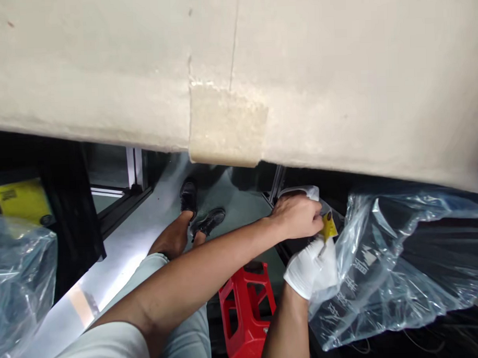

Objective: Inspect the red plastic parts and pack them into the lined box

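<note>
My left hand is bare and reaches across to the right, its fingers curled closed. What they hold is hidden, though whitish film shows just behind the knuckles. Right below it, my right hand wears a white glove and grips the near edge of a clear plastic bag. White printing marks the bag, and a dark object lies under it. Between the two hands a small yellow label with a black round mark sticks out, close to the left fingertips.
A large cream cardboard box with tape spans the top of the view. Below stands a red plastic stool. On the left are a black panel with a yellow label and clear plastic wrap. Metal framing stands behind.
</note>
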`<action>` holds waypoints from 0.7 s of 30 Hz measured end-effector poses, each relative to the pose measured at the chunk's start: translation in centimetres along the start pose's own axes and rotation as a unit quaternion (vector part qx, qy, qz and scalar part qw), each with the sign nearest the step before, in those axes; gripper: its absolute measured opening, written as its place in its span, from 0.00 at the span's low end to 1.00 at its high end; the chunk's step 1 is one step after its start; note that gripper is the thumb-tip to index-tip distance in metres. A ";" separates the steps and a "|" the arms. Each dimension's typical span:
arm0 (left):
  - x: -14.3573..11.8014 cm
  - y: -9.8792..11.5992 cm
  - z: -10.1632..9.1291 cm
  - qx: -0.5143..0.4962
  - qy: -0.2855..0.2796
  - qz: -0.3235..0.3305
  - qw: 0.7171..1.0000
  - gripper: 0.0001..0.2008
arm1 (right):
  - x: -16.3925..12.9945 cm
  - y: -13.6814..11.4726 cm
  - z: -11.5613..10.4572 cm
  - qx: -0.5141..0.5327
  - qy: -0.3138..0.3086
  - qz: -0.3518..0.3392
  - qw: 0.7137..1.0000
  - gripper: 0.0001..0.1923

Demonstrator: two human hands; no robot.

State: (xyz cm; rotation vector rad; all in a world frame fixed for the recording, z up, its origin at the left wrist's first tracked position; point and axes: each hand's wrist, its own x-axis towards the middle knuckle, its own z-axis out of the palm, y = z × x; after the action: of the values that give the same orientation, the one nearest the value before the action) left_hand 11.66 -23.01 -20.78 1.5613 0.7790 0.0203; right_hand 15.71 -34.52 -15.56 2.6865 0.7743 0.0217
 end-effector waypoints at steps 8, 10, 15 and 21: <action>-0.6 0.1 -0.8 0.033 -0.001 0.023 0.999 0.13 | 0.9 -1.0 -1.0 -0.071 -0.085 0.009 0.994 0.26; -0.7 0.1 -0.8 0.026 0.002 0.017 1.000 0.13 | 1.3 -1.4 -1.2 -0.074 -0.104 0.004 0.992 0.26; -0.7 0.0 -0.6 0.018 0.003 0.017 1.000 0.12 | 1.6 -2.1 -1.8 -0.080 -0.125 0.000 0.989 0.27; -0.5 -0.4 0.2 -0.049 0.039 0.007 0.998 0.13 | 2.6 -2.2 -1.5 -0.074 -0.158 -0.047 0.984 0.22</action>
State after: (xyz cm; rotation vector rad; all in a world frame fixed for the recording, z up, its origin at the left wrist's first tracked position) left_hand 11.17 -23.48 -20.91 1.4802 0.8165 0.1284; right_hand 16.63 -30.90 -15.07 2.4267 0.7638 -0.3473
